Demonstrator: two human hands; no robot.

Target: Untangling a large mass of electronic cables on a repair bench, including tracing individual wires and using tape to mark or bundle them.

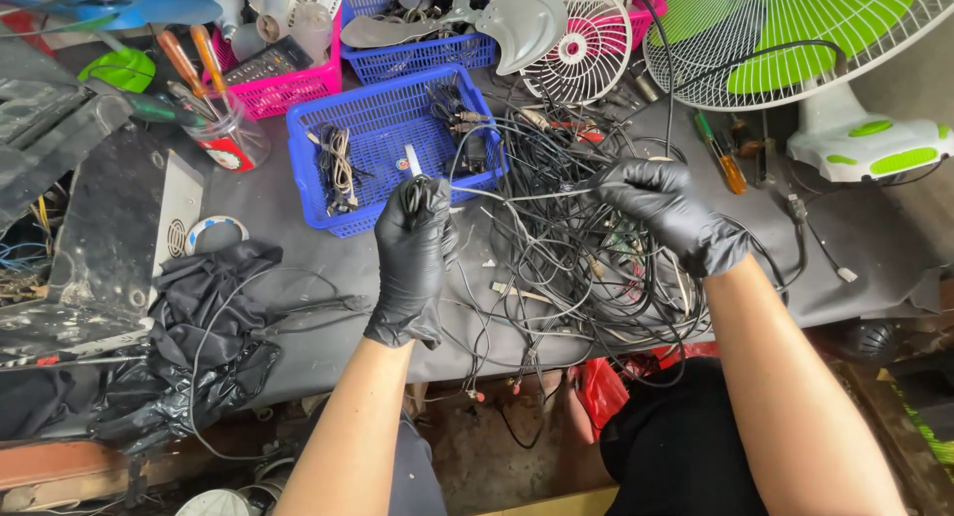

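Head view: both black-gloved hands are up over the grey table [298, 268]. The left hand [412, 253] is closed, pinching one end of a thin cable [517, 195]; the right hand [661, 203] is closed on the other end, stretching it taut above the tangled cable pile [586, 268]. Looks like a single lead being teased free. Next calls for a steady pull clear of the knots, the blue basket [383, 139] just beside.

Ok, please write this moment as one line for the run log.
left hand: shut on cable | right hand: shut on cable | cable pile under hands | blue basket behind
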